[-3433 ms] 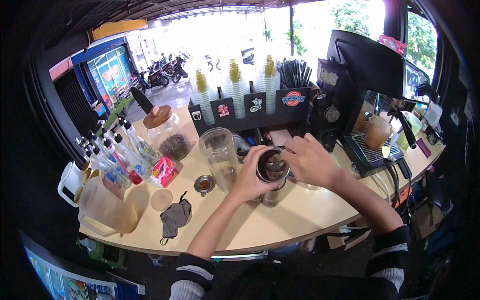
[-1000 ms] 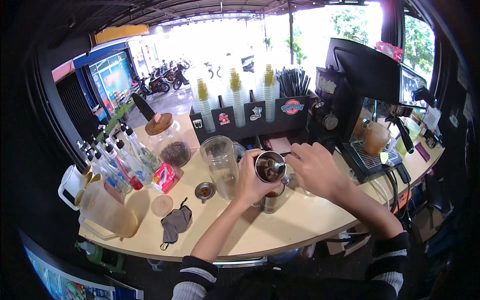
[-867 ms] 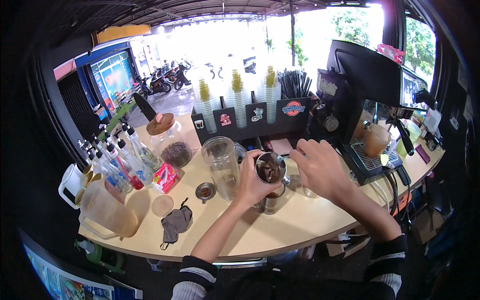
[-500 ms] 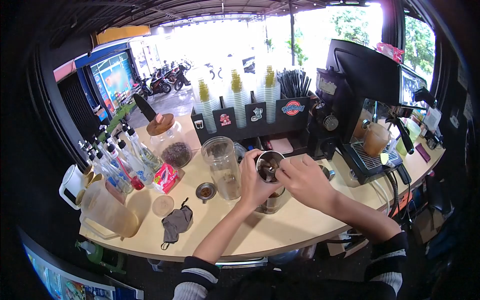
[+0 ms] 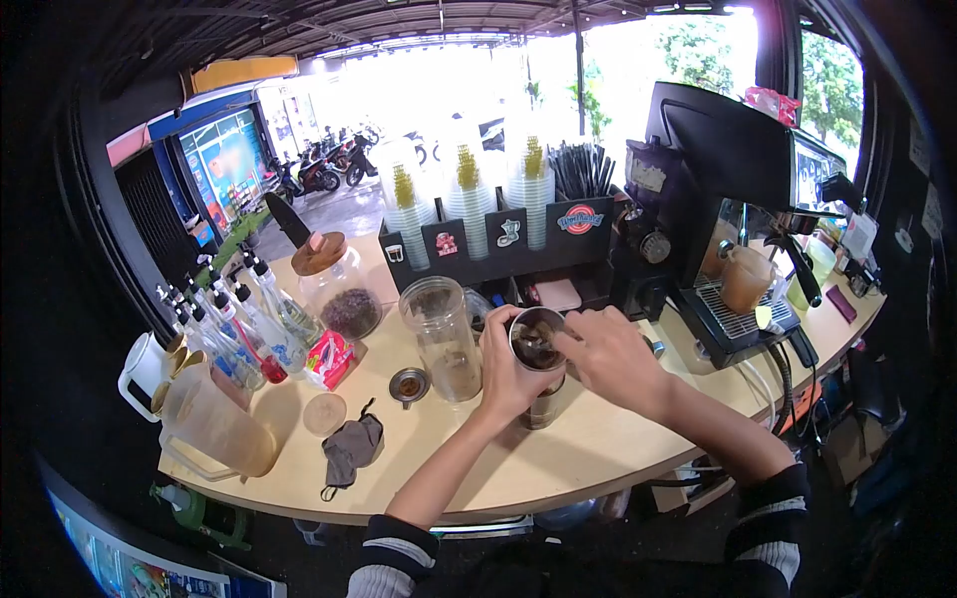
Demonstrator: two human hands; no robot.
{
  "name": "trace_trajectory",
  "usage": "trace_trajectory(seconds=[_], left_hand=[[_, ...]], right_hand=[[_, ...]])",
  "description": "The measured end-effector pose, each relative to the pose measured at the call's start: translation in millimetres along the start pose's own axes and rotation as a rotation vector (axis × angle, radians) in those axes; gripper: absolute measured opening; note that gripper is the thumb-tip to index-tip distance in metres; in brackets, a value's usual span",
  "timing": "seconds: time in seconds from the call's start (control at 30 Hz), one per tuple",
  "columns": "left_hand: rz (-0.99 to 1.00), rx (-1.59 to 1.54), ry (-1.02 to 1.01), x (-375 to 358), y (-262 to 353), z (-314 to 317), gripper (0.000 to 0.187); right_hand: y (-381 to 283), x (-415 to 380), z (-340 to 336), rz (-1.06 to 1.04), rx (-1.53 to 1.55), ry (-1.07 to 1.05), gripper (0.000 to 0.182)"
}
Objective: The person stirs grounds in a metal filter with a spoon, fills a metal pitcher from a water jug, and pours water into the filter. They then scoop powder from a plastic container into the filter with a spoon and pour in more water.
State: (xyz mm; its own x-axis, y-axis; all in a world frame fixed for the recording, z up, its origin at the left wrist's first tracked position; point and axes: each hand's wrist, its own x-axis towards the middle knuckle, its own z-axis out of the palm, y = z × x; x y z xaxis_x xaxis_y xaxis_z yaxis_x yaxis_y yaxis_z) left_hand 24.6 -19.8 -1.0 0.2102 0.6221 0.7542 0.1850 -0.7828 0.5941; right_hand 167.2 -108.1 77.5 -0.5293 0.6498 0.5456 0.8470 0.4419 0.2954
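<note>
My left hand (image 5: pixel 505 374) is wrapped round a metal cup (image 5: pixel 539 337), its mouth tilted toward me. Dark liquid and pale lumps that look like ice show inside. My right hand (image 5: pixel 620 361) is closed at the cup's right rim, fingertips reaching into the mouth; what they pinch is hidden. Below the cup, partly covered by it, a small glass (image 5: pixel 541 411) stands on the wooden counter (image 5: pixel 469 466). A tall clear jar (image 5: pixel 445 344) stands just left of my left hand. Further left lies a small metal strainer (image 5: pixel 409 386) with brown grounds in it.
Syrup bottles (image 5: pixel 261 324), a plastic pitcher (image 5: pixel 214 424), a grey face mask (image 5: pixel 353 448) and a lidded glass jar (image 5: pixel 344 294) occupy the left side. Behind are stacked cups (image 5: pixel 473 204) in a black holder (image 5: pixel 503 235). An espresso machine (image 5: pixel 723 140) stands right.
The metal cup has tipped a little and shifted slightly left over the small glass. My right fingers reach deeper over its rim. The other things stay in place.
</note>
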Motion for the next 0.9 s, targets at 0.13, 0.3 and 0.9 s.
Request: trace_trajectory(seconds=[0.13,0.3,0.9], left_hand=[[-0.024,-0.067,-0.004,-2,-3,4,0.083],[-0.067,-0.103,0.002,0,-2,3,0.083],[-0.036,-0.012,-0.013,-2,2,1,0.086]], right_hand=[[3,0,0,0.04,0.015,0.043,0.023],[0,-4,9,0.085,0.156,0.109,0.021],[1,-9,11,0.36,0.51,0.065,0.028]])
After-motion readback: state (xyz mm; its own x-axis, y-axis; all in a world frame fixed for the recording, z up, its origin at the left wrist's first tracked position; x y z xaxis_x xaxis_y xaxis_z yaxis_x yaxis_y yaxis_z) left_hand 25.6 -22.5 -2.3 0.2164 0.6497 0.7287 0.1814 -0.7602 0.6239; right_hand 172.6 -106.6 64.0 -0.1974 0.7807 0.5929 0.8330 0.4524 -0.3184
